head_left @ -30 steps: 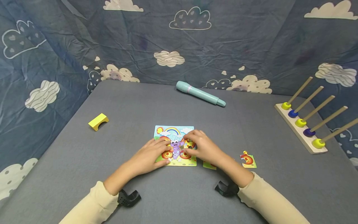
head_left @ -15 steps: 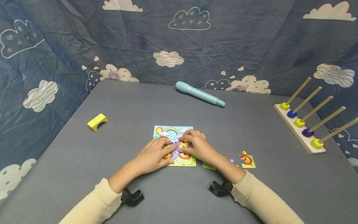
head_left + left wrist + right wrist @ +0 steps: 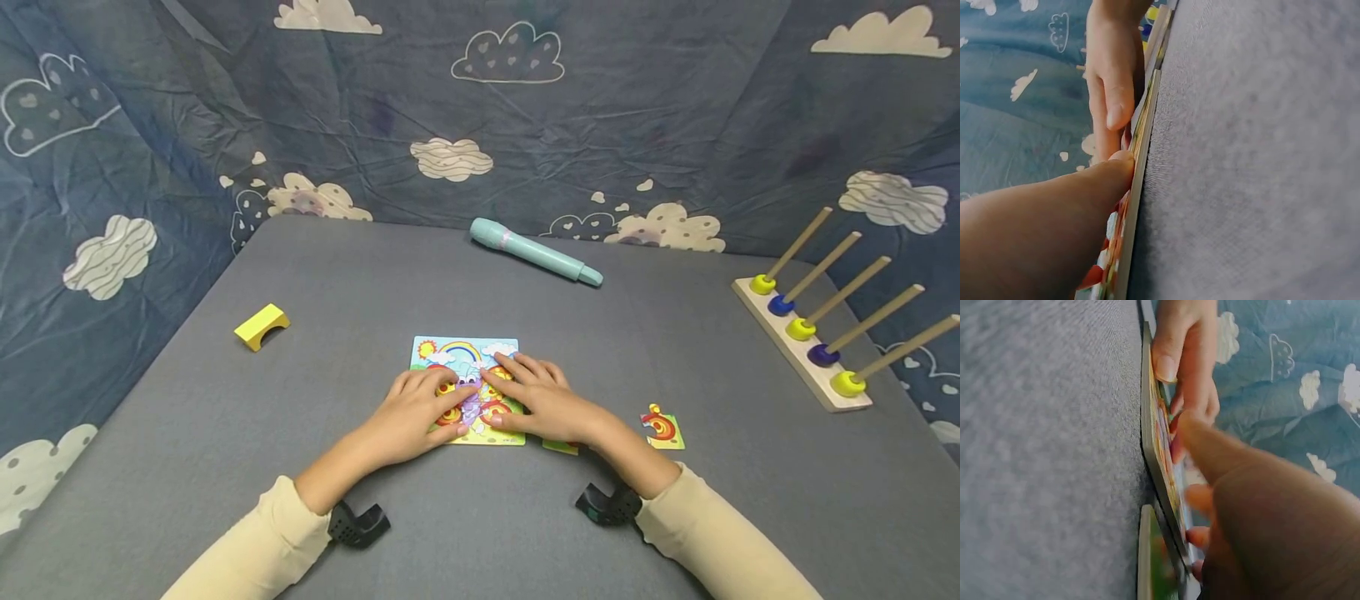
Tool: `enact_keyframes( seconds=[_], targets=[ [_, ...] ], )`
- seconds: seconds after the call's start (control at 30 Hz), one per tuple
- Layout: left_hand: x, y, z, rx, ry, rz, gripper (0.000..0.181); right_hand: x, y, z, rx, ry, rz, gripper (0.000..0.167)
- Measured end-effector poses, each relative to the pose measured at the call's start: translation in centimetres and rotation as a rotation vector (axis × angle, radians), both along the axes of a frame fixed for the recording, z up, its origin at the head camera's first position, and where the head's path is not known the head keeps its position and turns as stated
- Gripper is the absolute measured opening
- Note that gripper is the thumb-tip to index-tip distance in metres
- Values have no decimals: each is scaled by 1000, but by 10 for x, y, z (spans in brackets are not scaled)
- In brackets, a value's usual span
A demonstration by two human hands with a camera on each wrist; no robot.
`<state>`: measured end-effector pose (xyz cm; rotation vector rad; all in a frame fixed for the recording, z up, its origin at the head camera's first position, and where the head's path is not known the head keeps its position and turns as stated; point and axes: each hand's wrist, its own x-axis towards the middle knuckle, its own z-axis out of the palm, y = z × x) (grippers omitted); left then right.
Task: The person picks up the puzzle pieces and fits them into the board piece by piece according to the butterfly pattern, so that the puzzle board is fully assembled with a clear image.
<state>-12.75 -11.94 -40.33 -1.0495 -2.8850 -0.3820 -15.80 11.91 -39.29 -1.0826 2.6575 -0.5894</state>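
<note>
The picture puzzle (image 3: 459,350), with a rainbow, a sun and a purple butterfly figure, lies flat in its board on the table. My left hand (image 3: 408,421) rests on its left half, the fingertips touching the pieces. My right hand (image 3: 551,407) lies over the right half with fingers spread and extended. In the left wrist view the left thumb (image 3: 1121,164) presses at the board's edge (image 3: 1136,187). A loose piece (image 3: 561,447) is partly hidden under my right wrist, and another with red rings (image 3: 663,428) lies farther right.
A yellow arch block (image 3: 262,325) stands at the left. Toward the back lies a light-blue toy microphone (image 3: 536,252). On the right is a wooden rack (image 3: 802,346) with upright pegs and yellow and blue beads. A cloud-patterned cloth hangs behind the table.
My right hand's fingers were bent together at the puzzle's right wing and are now spread out flatter over it. My left index finger has shifted right onto the purple figure.
</note>
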Motion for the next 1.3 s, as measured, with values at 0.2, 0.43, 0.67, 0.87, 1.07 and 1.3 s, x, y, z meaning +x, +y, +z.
enact_keyframes(
  seconds=[0.2,0.43,0.67,0.87,1.07,1.3],
  targets=[
    [3,-6,-8,132,1,39,52,2,11,6,-222,-98,-75,71],
    [13,-28,-9,240,-36,130,63,19,37,21,-312,-37,-158,76],
    [18,-48,-5,264,-98,183,75,37,63,15,-333,34,-194,81],
    [19,-53,-4,221,-119,171,74,45,72,5,-296,32,-208,85],
    [17,-54,-5,207,-118,155,72,46,76,-3,-230,14,-217,86],
    [17,-56,-5,203,-135,151,70,45,74,-5,-146,85,-197,75]
  ],
)
